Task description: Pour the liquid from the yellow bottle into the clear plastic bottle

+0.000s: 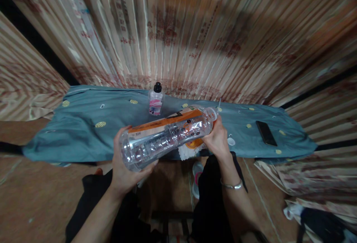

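Observation:
A large clear plastic bottle (167, 137) with an orange label lies tilted across my two hands, above the cloth-covered table. My left hand (125, 161) is wrapped round its base, thumb along the lower side. At the neck, my right hand (217, 135) is closed on the bottle, whose mouth points up and right. A thin pale rod (219, 104) sticks up just beyond the right fingers; whether that hand holds it too is unclear. Below the bottle, partly hidden, are a white frilly-edged piece (185, 153) and something orange (194, 143).
A small clear bottle (155, 103) with a black cap and pink label stands behind the large one. A white round cap (231, 141) and a black phone (266, 133) lie on the blue-green tablecloth (92, 138) to the right. Striped curtains (178, 42) hang behind.

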Tool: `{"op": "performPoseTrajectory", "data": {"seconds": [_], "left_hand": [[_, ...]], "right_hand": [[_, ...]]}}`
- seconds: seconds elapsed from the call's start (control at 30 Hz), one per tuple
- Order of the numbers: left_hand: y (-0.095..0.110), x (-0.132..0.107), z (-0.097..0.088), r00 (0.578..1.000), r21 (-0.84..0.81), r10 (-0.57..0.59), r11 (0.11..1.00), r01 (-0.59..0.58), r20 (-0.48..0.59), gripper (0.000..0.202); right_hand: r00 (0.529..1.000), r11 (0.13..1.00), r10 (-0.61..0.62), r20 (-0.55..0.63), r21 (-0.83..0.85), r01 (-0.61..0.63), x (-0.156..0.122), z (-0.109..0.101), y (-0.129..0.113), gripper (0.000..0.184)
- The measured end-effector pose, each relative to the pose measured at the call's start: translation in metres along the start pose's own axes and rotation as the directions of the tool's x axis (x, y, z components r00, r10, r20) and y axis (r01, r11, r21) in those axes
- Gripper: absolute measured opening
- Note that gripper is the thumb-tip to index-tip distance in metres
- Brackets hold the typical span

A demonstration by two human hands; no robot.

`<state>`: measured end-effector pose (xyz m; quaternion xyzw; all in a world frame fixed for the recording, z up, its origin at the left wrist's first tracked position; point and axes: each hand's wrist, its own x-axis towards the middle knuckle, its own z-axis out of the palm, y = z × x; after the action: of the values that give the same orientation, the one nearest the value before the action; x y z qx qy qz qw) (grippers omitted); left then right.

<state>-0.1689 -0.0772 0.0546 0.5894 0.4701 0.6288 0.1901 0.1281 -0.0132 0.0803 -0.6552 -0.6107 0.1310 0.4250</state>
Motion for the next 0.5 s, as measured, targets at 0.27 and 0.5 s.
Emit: {"op": "performPoseTrajectory", "data": {"seconds": [0.27, 0.5], "left_hand": [[-0.0059, -0.0005, 0.0002, 0.999, -0.022, 0.039, 0.999, -0.038, 0.014, 0.106], [-0.0028, -0.0003, 0.0002, 0.998, -0.023, 0.054, 0.998, -0.054, -0.012, 0.097]], "right_hand": [[1.000, 1.000, -0.005, 0.000, -0.006, 0.005, 0.0002, -0.0001, 0.0008, 0.067], [1.000, 1.000, -0.005, 0.000, -0.031, 0.005, -0.0001, 0.0002, 0.0031, 0.069]]}}
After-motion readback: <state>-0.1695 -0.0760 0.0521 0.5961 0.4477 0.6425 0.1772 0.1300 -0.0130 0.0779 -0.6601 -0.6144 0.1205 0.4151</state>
